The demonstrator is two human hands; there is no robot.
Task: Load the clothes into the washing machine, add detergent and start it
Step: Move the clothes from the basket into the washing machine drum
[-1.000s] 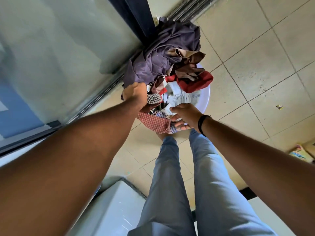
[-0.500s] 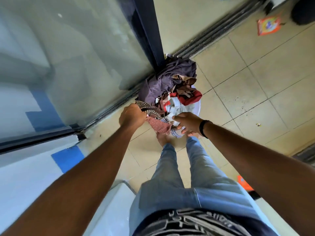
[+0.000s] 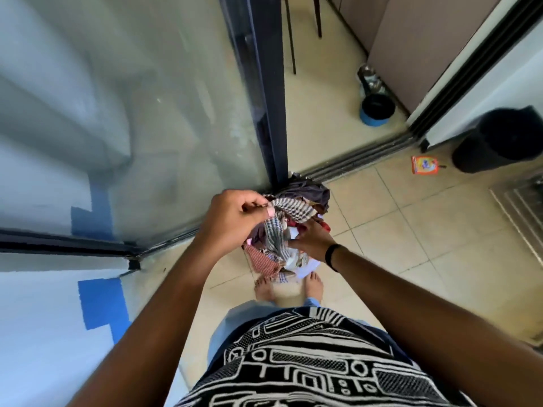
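The left hand [image 3: 232, 218] has its grip pinched on a checked cloth [image 3: 289, 210], thumb and curled fingers nipping its top edge. The cloth hangs down from that grip onto the pile of clothes [image 3: 296, 230] just below. The right hand [image 3: 311, 237], just beside and lower, has its grip curled into the pile. The pile sits on the floor [image 3: 411, 230] before bare feet [image 3: 314, 286].

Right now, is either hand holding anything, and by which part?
The left hand pinches the checked cloth by its top edge. The right hand is among the clothes; whether it grips one cannot be told.
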